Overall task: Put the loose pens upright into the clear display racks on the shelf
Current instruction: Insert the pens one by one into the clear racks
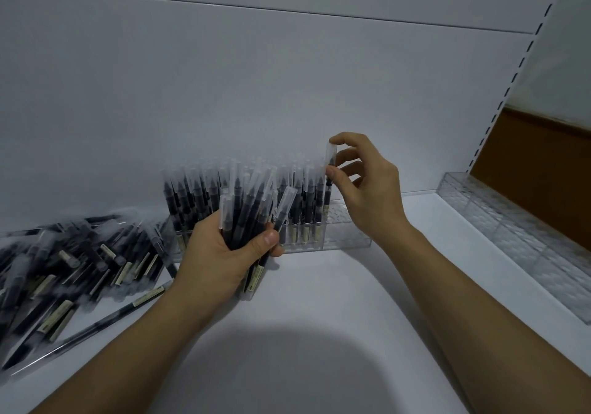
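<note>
- The fingers (347, 139) of the right hand (371, 196) pinched a single pen (329, 157) by its clear cap, forefinger on the tip and thumb at the side; the other fingers were loosely spread behind it.
- That pen stood upright at the right end of the filled rows; whether its lower end sat in a hole could not be told.
- The left hand (220, 253) gripped a bundle of pens (249, 208), fingers curled round the barrels and caps fanned upward, just in front of the rack.
- The shelf (319, 301) was white and smooth; a broad shadow (287, 359) lay across its near middle.
- A pale back panel (256, 93) rose behind it; at the right ran a slotted upright (511, 87), with a brown panel (543, 173) beyond.
- The clear rack (348, 237) stood against the back panel; its left part was packed with upright pens, and its right end showed open holes.
- A second clear rack (511, 237) lay along the shelf's right edge, well apart.
- A heap of loose pens (73, 263) lay flat and criss-crossed at the left; they had black barrels, clear caps and pale label bands, and looked somewhat blurred.
</note>
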Demonstrator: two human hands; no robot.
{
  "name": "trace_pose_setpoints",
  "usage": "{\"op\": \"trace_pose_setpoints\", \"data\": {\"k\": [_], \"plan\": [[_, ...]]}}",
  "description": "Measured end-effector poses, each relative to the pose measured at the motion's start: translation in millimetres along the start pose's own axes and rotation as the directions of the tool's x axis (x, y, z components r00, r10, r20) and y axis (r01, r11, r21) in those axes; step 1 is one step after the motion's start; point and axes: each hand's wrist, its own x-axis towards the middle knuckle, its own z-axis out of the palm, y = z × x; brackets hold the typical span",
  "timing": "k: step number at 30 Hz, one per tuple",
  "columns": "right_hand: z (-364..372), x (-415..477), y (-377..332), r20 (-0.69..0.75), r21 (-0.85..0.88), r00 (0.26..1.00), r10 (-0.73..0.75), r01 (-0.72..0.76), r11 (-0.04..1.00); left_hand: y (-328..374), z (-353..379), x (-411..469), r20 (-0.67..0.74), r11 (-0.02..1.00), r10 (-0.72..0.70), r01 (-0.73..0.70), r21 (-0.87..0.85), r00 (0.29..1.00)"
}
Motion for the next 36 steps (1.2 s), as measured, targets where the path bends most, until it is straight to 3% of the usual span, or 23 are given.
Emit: {"op": "trace_pose_setpoints", "data": {"k": [13,19,22,27,36], "plan": [[0,-10,2,0.043,-0.087,0.998,0.043,-0.039,0.995,-4,0,1,-0.003,0.999,0.019,-0.019,-0.029,1.0],[-2,-19,-19,-0.115,-0.002,0.992,-0.051,0.051,0.999,-5,-1,1,0.007,0.999,0.027,-0.027,-0.031,1.0],[2,-26,-30,0.021,0.127,0.997,-0.069,0.065,0.99,-7,-2,2,0.015,0.998,0.037,-0.036,-0.044,0.999],[14,-36,-38,0.286,0.388,0.958,0.013,-0.128,0.913,-10,-3,3,0.023,0.997,0.066,-0.065,-0.029,0.998],[14,-32,-42,0.305,0.546,0.948,0.089,-0.25,0.8,-10,-2,3,0.007,0.996,0.074,-0.073,-0.055,0.997]]}}
